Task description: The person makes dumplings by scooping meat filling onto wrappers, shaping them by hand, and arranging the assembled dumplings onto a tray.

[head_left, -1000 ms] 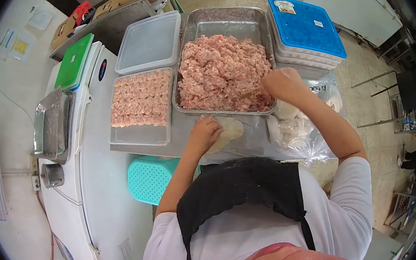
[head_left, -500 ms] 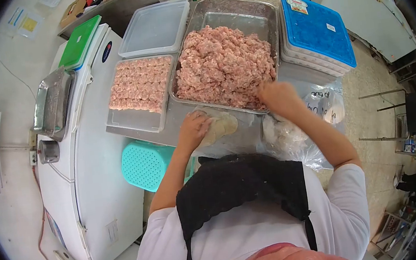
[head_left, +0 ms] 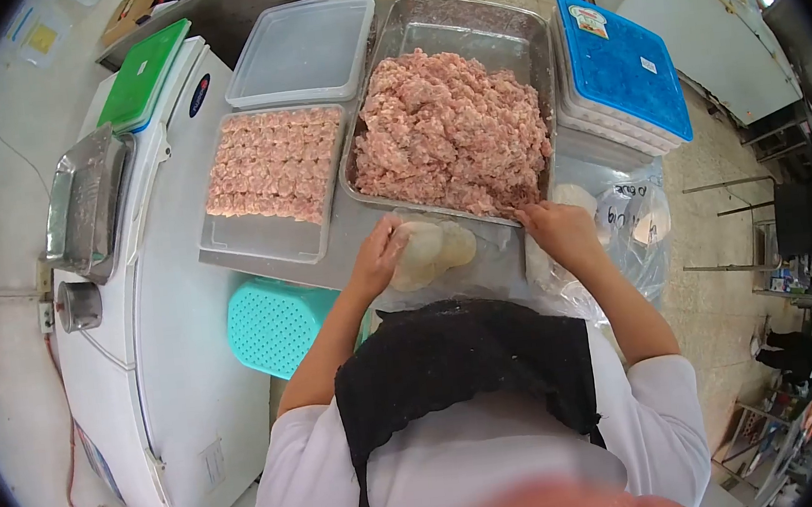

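Note:
My left hand (head_left: 382,258) is closed on the edge of a thin round dough wrapper (head_left: 415,260), which tilts up from the table. More pale wrappers (head_left: 456,246) lie just to its right. At the near right corner of a deep metal tray (head_left: 465,30), my right hand (head_left: 560,231) has its fingers drawn together by the rim. Whatever sits between those fingertips is too small to make out. A big mound of pink minced meat (head_left: 458,131) fills most of the tray. Left of it, a clear plastic box (head_left: 263,240) holds rows of small meat-filled dumplings (head_left: 273,169).
A clear lidded box (head_left: 303,48) stands behind the dumplings. Stacked boxes under a blue lid (head_left: 625,66) sit right of the tray. Plastic bags (head_left: 633,222) lie near my right arm. Below the table's left edge is a turquoise stool (head_left: 276,327), beside a white freezer (head_left: 193,372).
My right hand has come back from the meat toward the tray's near rim. My left hand has raised the edge of a wrapper. The view has shifted slightly.

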{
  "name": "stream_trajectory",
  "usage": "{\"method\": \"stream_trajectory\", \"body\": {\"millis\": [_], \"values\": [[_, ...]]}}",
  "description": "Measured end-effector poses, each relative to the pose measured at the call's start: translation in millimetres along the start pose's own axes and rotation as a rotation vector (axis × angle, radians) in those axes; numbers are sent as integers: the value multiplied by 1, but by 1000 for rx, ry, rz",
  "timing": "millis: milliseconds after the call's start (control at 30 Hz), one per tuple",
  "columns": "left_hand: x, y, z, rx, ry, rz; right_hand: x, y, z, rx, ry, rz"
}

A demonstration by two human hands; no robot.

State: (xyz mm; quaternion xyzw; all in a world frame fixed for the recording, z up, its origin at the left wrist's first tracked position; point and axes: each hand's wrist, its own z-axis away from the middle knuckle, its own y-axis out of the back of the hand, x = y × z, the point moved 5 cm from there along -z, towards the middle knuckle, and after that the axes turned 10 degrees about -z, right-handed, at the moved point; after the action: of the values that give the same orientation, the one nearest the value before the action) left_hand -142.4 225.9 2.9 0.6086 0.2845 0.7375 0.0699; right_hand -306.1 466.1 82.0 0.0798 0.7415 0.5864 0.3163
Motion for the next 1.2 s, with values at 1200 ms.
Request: {"method": "stream_trajectory", "body": {"millis": [1200], "values": [[69, -94, -46, -156, -495, -216, 28, 27, -33, -41, 45, 231]]}}
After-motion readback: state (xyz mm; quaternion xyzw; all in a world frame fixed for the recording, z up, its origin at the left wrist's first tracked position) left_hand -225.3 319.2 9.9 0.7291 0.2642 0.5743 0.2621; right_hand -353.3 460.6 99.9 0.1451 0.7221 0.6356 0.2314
